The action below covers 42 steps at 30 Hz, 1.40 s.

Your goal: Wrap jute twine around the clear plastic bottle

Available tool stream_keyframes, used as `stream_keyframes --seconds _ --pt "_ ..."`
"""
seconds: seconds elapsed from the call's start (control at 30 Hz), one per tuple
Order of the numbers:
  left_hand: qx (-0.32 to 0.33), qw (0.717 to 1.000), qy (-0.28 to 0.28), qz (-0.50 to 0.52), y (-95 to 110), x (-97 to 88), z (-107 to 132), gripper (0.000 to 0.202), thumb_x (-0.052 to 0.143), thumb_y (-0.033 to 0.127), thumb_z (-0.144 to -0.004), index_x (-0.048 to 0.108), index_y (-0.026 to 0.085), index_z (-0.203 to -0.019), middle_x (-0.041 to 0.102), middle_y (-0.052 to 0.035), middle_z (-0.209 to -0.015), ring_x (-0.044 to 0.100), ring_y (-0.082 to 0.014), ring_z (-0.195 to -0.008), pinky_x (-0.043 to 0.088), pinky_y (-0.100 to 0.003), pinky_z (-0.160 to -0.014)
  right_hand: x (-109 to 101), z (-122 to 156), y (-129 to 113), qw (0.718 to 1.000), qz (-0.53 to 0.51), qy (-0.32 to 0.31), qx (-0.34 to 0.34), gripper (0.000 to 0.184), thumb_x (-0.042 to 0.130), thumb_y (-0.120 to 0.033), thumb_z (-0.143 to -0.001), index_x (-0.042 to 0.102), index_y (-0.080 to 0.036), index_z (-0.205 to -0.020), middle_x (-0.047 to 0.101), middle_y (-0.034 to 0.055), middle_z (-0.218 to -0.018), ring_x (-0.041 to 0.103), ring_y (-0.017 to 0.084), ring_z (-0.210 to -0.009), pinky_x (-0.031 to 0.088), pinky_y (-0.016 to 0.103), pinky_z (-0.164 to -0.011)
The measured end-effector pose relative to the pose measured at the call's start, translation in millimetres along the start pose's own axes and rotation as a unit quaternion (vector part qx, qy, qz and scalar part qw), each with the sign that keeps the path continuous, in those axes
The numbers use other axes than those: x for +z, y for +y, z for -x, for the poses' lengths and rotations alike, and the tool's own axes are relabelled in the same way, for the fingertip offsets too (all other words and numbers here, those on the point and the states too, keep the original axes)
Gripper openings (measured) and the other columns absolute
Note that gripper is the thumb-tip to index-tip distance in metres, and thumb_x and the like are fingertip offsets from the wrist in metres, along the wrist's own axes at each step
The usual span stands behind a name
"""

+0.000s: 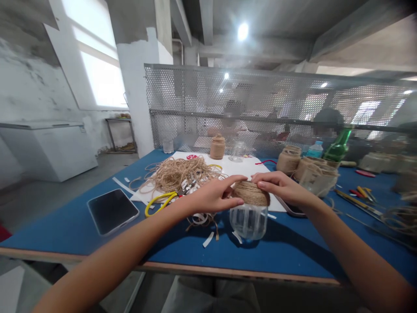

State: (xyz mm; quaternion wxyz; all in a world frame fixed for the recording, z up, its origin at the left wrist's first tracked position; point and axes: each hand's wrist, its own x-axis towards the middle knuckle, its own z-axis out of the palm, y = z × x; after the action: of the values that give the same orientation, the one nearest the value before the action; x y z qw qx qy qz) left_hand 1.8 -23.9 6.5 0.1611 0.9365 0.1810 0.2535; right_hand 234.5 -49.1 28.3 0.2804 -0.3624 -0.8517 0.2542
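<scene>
Both my hands hold a clear glass jar (248,222) from either side, with fingertips pressed on the jute twine wound around its upper part (250,193). My left hand (215,195) and my right hand (280,185) nearly meet over the twine. The lower jar is bare, with pale vertical strips showing through the glass. To the left of my left hand lies a loose heap of jute twine (179,174), with yellow-handled scissors (162,202) at its edge.
The blue worktable (182,245) holds a smartphone (112,211), a white sheet (257,167), twine-covered jars (288,160), a green bottle (339,145), and tools at right. A perforated metal screen (195,93) stands behind, with a person seated beyond it (329,124).
</scene>
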Motion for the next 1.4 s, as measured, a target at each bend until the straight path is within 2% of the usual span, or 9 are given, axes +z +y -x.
stream_keyframes --seconds 0.17,0.37,0.57,0.67,0.8,0.93,1.1,1.23,1.4 --pt "0.001 1.000 0.002 -0.012 -4.5 -0.2 0.3 0.053 0.051 0.035 -0.083 0.035 0.016 -0.130 0.038 0.0078 -0.052 0.039 -0.0090 -0.048 0.031 -0.020 -0.051 -1.5 -0.1 4.4 1.000 -0.013 -0.002 0.000 0.031 0.044 -0.040 -0.086 0.060 -0.014 -0.079 0.058 0.0041 -0.076 0.052 0.016 -0.074 0.040 0.029 -0.070" --pt "-0.027 1.000 -0.010 -0.010 -3.8 3.0 -0.3 0.051 0.048 0.036 -0.085 0.033 0.016 -0.130 0.040 0.0071 -0.053 0.038 -0.0093 -0.048 0.029 -0.020 -0.050 -2.2 -0.3 3.8 1.000 0.009 -0.007 -0.001 0.033 0.042 -0.041 -0.086 0.061 -0.014 -0.083 0.060 0.0048 -0.082 0.053 0.017 -0.079 0.039 0.029 -0.072" --pt "-0.067 0.997 0.029 -0.009 2.8 16.8 -3.0 0.050 0.047 0.040 -0.085 0.033 0.019 -0.129 0.043 0.0062 -0.055 0.040 -0.0103 -0.049 0.028 -0.020 -0.050 7.0 -3.0 -1.0 0.995 0.067 0.062 0.036 0.040 0.035 -0.044 -0.089 0.061 -0.015 -0.079 0.058 0.0024 -0.072 0.050 0.014 -0.068 0.037 0.025 -0.061" --pt "-0.070 0.997 0.033 -0.009 5.3 20.8 -3.1 0.051 0.046 0.041 -0.086 0.031 0.020 -0.130 0.045 0.0054 -0.056 0.042 -0.0110 -0.050 0.028 -0.020 -0.051 10.5 -4.1 -2.0 0.995 0.059 0.060 0.050 0.038 0.039 -0.044 -0.087 0.061 -0.014 -0.080 0.055 0.0013 -0.068 0.047 0.013 -0.063 0.036 0.024 -0.057" --pt "-0.053 0.998 0.017 0.001 5.4 16.3 -2.1 0.053 0.046 0.039 -0.086 0.029 0.020 -0.132 0.046 0.0053 -0.057 0.042 -0.0109 -0.051 0.029 -0.021 -0.052 9.4 -2.3 -5.4 0.996 0.028 0.047 0.064 0.034 0.041 -0.043 -0.087 0.059 -0.015 -0.079 0.051 -0.0001 -0.065 0.044 0.011 -0.059 0.033 0.023 -0.054" --pt "-0.040 0.999 -0.016 0.009 -3.3 8.6 -1.6 0.056 0.047 0.039 -0.086 0.027 0.018 -0.134 0.044 0.0063 -0.056 0.041 -0.0105 -0.051 0.030 -0.021 -0.053 5.2 0.2 -6.6 0.998 0.011 0.046 0.049 0.032 0.043 -0.041 -0.086 0.057 -0.015 -0.073 0.049 -0.0006 -0.066 0.043 0.011 -0.061 0.032 0.023 -0.056" --pt "-0.038 0.998 -0.043 0.027 -18.0 5.8 -2.2 0.058 0.049 0.040 -0.085 0.027 0.018 -0.134 0.042 0.0076 -0.054 0.038 -0.0094 -0.048 0.028 -0.020 -0.051 3.6 0.3 -1.5 0.998 -0.031 0.031 0.054 0.030 0.045 -0.041 -0.085 0.058 -0.014 -0.078 0.050 0.0007 -0.070 0.043 0.012 -0.066 0.032 0.024 -0.059" --pt "-0.038 0.997 -0.046 0.040 -19.5 5.1 -2.2 0.054 0.049 0.037 -0.085 0.031 0.018 -0.132 0.037 0.0084 -0.051 0.037 -0.0088 -0.047 0.027 -0.019 -0.049 4.0 -0.9 0.7 0.996 -0.055 0.027 0.060 0.030 0.045 -0.040 -0.085 0.058 -0.014 -0.080 0.050 0.0011 -0.071 0.044 0.013 -0.066 0.033 0.025 -0.060" --pt "-0.047 0.998 -0.033 0.033 -15.1 7.0 -2.7 0.052 0.050 0.038 -0.084 0.034 0.016 -0.129 0.036 0.0087 -0.051 0.037 -0.0085 -0.048 0.028 -0.019 -0.050 1.3 -1.5 -1.3 0.998 0.011 0.028 0.052 0.032 0.043 -0.040 -0.086 0.058 -0.014 -0.075 0.051 0.0012 -0.068 0.045 0.013 -0.065 0.034 0.026 -0.061"
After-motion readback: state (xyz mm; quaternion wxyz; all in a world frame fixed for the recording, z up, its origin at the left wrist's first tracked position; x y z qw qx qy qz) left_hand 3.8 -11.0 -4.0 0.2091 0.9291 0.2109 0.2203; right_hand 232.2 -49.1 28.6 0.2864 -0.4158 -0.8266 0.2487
